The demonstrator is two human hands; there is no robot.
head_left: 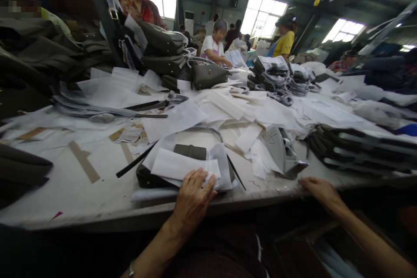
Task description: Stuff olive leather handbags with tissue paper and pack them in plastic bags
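A dark olive handbag (pixel 146 179) lies flat near the table's front edge, partly covered by white sheets. My left hand (pixel 195 189) rests with fingers stretched out on a folded white paper (pixel 176 166) on top of it. A small olive flap (pixel 190 151) shows above that paper, and a wrapped handle (pixel 205 129) arches behind. To the right, a grey tape dispenser (pixel 282 152) stands on the table. My right hand (pixel 321 191) is just in front of the dispenser's tip, fingertips pinched together. Whatever they hold, if anything, is too small to make out.
Stacked olive bag parts (pixel 358 150) lie right of the dispenser. Loose white sheets (pixel 228 104) and grey straps (pixel 107 108) cover the table's middle. Finished-looking bags (pixel 208 74) are piled at the back. Several people work beyond, including a person in yellow (pixel 285 43).
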